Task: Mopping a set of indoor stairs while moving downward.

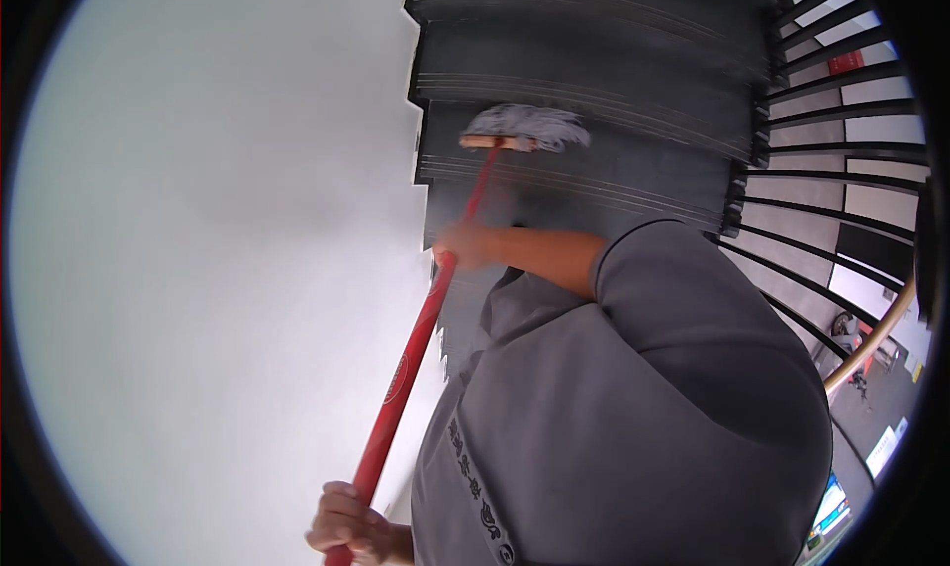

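Observation:
A mop with grey-white strings [531,124], an orange-brown crossbar and a long red handle [404,358] reaches up the picture. Its strings lie across a dark grey stair tread [631,150], fanned towards the right. Around the middle part of the handle my right hand [464,245] is closed, slightly blurred, with the forearm coming in from the right. My left hand [349,521] grips the handle's nearer part at the lower left. The very end of the handle is cut off by the frame's bottom edge.
A pale wall [223,232] borders the stairs on the left, with a stepped edge. On the right stand black railing bars [831,176] with a light wooden handrail [876,340]. Beyond them, a lower floor holds a partly seen wheeled vehicle [846,328] and a lit screen [831,503].

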{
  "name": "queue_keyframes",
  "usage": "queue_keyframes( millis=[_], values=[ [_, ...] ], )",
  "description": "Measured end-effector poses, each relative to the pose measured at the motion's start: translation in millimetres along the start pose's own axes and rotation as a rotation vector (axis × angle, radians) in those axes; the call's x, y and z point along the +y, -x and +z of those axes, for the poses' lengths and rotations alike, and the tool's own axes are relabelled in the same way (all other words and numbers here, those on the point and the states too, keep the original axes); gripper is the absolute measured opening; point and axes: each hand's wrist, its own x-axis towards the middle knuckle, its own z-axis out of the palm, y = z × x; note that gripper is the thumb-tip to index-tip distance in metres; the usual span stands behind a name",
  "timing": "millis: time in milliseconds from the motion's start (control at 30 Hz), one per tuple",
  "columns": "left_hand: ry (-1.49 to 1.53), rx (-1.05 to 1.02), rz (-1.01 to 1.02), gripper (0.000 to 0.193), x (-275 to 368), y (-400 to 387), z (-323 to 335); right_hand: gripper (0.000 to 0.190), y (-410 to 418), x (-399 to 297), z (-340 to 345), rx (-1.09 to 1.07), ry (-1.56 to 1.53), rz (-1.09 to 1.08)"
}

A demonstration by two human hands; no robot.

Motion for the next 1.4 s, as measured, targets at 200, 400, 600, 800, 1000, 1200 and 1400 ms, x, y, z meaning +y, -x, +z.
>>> queue_keyframes(
  millis=[200,400,600,800,1000,1200,1400],
  values=[
    [0.215,-0.650,0.029,0.019,4,-8,55,0.011,12,24,-8,0.256,0.009,-0.241],
    [0.478,-0.918,0.158,0.019,6,-34,66,0.014,97,9,-33,0.483,-0.065,-0.159],
    [0.722,-0.950,0.230,0.022,-23,-41,66,0.013,116,17,-18,0.863,0.040,0.031],
    [0.756,-0.889,0.283,0.018,-105,-31,-8,0.014,24,50,5,0.744,0.085,-0.099],
    [0.593,-0.468,0.217,0.025,-140,-26,-71,0.014,-86,47,19,0.552,0.206,-0.079],
    [0.549,-0.390,0.099,0.019,-109,-62,-144,0.012,-102,-3,73,0.190,0.214,0.027],
    [0.677,-0.606,0.058,0.023,-108,-70,-190,0.014,-85,-27,146,0.148,-0.026,-0.070]
  ],
)
